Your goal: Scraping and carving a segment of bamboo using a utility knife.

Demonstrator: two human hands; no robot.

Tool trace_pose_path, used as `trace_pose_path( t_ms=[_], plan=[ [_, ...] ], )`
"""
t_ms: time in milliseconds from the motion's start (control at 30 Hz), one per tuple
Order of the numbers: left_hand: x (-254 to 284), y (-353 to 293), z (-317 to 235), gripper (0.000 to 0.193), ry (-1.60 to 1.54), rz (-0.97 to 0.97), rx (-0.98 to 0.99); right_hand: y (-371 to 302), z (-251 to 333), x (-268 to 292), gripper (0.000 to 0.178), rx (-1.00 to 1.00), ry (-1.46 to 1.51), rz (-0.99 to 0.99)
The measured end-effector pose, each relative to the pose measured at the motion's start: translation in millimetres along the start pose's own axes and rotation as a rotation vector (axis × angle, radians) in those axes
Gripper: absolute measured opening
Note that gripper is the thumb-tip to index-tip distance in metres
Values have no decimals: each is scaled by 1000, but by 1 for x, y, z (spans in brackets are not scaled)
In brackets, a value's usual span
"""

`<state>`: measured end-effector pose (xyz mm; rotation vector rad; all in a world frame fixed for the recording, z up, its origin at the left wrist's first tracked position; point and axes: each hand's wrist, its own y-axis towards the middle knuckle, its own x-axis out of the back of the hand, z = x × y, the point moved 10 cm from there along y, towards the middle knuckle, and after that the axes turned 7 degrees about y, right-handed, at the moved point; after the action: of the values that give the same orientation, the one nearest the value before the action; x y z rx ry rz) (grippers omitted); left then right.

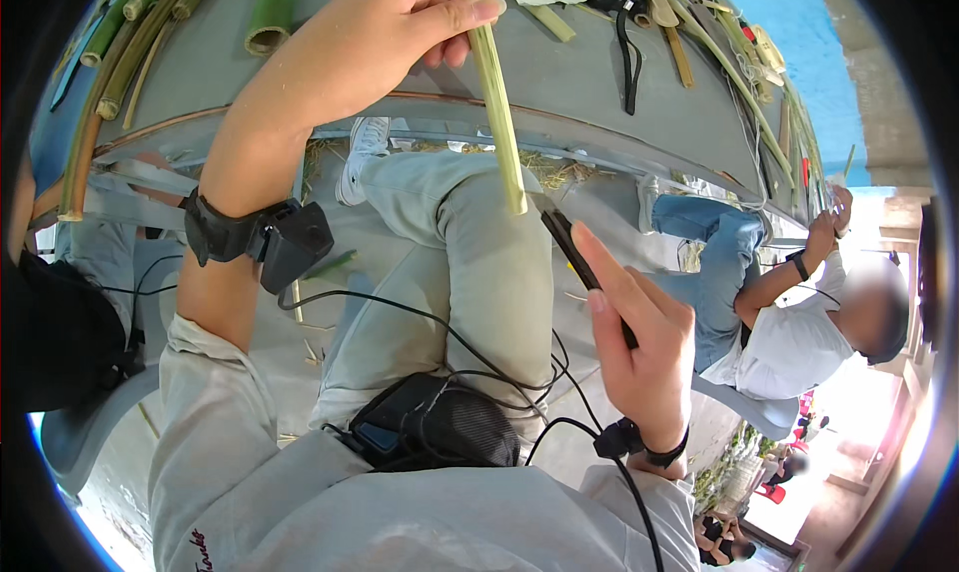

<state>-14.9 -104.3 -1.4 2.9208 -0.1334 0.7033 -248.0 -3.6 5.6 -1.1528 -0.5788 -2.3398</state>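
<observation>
My left hand [445,20] is closed round the upper end of a pale green split bamboo strip [496,112], at the near edge of the table. The strip slants down over my legs, its lower end hanging free above my knee. My right hand [647,347] grips a knife with a black handle [571,252], index finger stretched along the handle. Its short blade points up and left, close to the strip's lower end. Whether the blade touches the strip I cannot tell.
Green bamboo tubes [270,17] lie on the grey table [400,84] at left; thin bamboo strips [734,72] and a black strap [629,62] at right. Black cables [479,347] cross my lap over a black pouch [440,422]. A co-worker [799,322] sits at right.
</observation>
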Motion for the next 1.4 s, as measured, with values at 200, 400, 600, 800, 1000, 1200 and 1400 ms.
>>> trace_pose_path(
  t_ms=[200, 400, 600, 800, 1000, 1200, 1400],
  plan=[
    [2, -2, -2, 24, -103, -13, -45, -14, -25, 16, 56, -142, 192, -115],
    [11, -31, -18, 24, -155, -244, -198, -7, -36, 21, 47, -77, 304, -374],
    [-30, -106, -29, 20, -387, -360, -179, 9, -40, 14, 29, 5, 1029, -551],
    [-82, -121, -34, 22, -557, -187, -158, 24, -20, -12, 22, -81, 1082, -383],
    [-102, -132, -53, 23, -695, 37, 11, 24, 8, -6, 22, -12, 1268, -302],
    [-108, -165, -92, 35, -737, 89, -10, -11, 30, 13, 17, -32, 1090, -386],
    [-113, -188, -105, 23, -793, 110, -117, -49, 54, 24, 17, 91, 964, -399]
  ],
)
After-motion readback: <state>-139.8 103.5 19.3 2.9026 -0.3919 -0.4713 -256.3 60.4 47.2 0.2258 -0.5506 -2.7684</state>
